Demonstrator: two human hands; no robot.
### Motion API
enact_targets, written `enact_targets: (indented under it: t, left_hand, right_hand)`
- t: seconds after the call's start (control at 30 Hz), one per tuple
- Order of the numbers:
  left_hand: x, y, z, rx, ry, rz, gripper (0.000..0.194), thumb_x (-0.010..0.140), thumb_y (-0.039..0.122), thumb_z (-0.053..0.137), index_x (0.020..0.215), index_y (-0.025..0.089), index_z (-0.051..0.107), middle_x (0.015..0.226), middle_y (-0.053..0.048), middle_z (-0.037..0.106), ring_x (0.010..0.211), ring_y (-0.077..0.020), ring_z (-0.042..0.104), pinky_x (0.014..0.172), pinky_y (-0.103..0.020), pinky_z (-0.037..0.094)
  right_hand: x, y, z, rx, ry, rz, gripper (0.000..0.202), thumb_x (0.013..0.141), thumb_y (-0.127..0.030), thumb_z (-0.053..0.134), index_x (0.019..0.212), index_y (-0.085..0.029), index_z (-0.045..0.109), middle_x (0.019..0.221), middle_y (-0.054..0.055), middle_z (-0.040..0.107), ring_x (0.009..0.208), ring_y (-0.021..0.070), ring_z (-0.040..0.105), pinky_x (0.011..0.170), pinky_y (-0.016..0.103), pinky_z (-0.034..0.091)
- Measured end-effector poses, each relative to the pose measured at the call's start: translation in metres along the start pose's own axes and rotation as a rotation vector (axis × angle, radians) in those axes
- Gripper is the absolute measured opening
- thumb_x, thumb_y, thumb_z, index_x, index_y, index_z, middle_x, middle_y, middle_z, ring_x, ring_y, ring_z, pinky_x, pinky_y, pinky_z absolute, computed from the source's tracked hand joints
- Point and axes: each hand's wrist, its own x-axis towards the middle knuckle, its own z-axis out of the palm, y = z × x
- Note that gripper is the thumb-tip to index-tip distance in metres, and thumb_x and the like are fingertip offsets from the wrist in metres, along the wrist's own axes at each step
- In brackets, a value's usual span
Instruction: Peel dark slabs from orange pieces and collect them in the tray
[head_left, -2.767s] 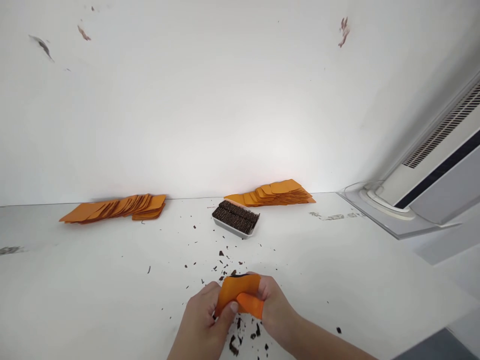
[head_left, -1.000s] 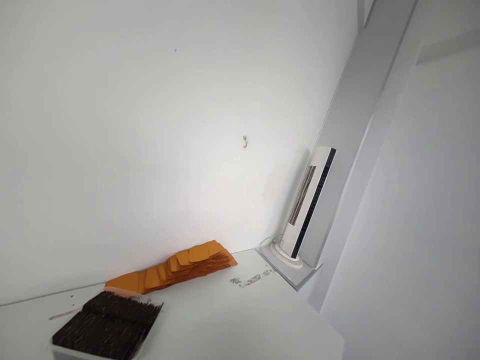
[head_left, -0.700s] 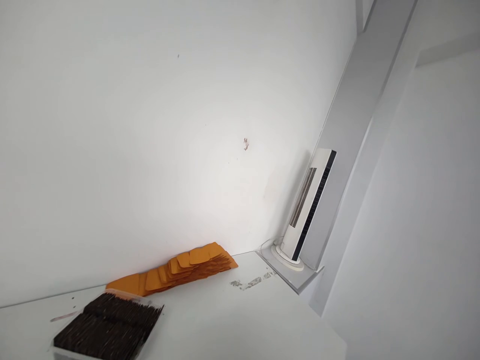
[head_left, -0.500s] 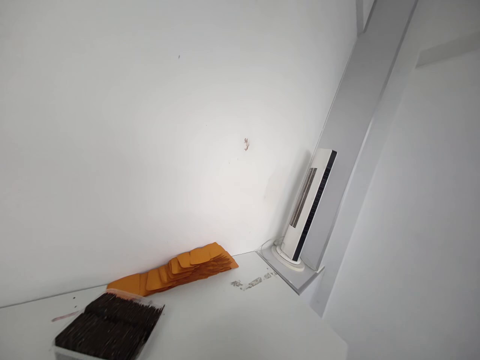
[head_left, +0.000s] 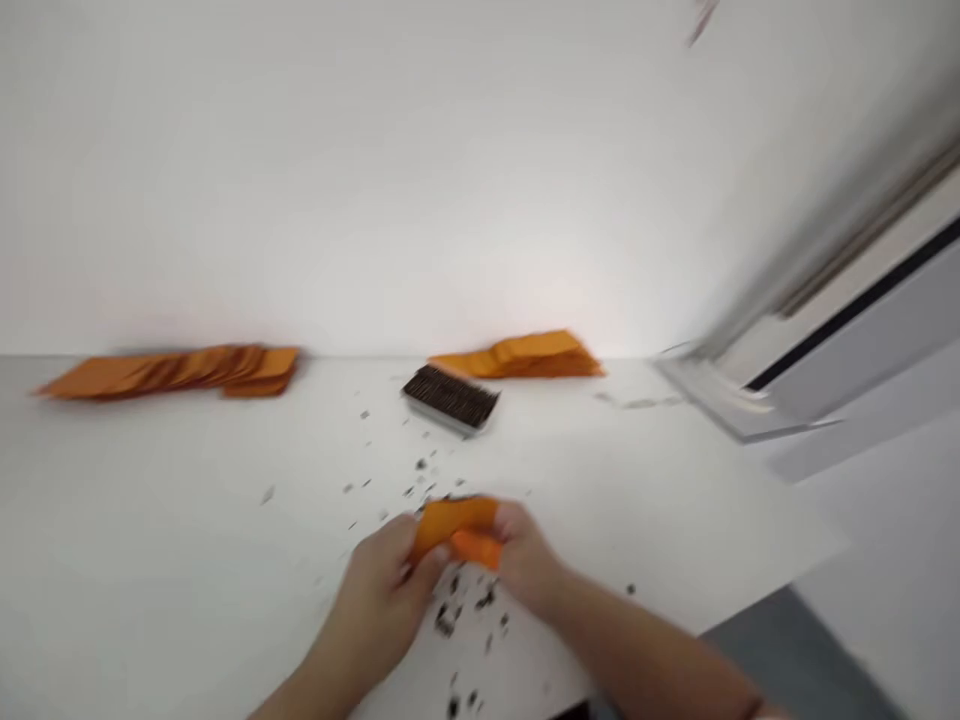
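Motion blurs everything; the fingers of the right hand [head_left: 529,562] are mostly hidden behind the orange piece [head_left: 452,517], and a dark object [head_left: 576,713] below the grip is cut off. Left hand [head_left: 384,578] and right are clamped on the piece's two ends, so it spans between them, dark scraps [head_left: 444,622] just below, a filled tray [head_left: 439,417] beyond

Folded piece [head_left: 459,515] between left hand [head_left: 385,580] and right hand [head_left: 529,562]
On the table [head_left: 187,560], fragments [head_left: 444,622] lie nearer and farther than the hands; ahead, strips [head_left: 452,392] in a tray [head_left: 444,416], one stack [head_left: 536,356] behind it rightward, another stack [head_left: 169,372] forward-left, a tower unit [head_left: 832,303] forward-right
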Motion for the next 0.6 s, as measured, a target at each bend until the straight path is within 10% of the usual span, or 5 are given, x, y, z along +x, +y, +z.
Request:
enact_targets:
  t: [0.6]
  left_hand:
    - [-0.011,0.001,-0.006,-0.254,-0.105,-0.092,0.024,0.091,0.028,0.049,0.095,0.018,0.070,0.086,-0.003,0.065,0.080,-0.0185,0.056,0.078,-0.031,0.046]
  right_hand:
    - [0.003,0.015,0.002,0.055,0.117,0.028,0.033,0.082,-0.048,0.069,0.100,-0.020,0.070,0.105,0.008,0.071,0.099,0.0260,0.065,0.091,0.044,0.051]
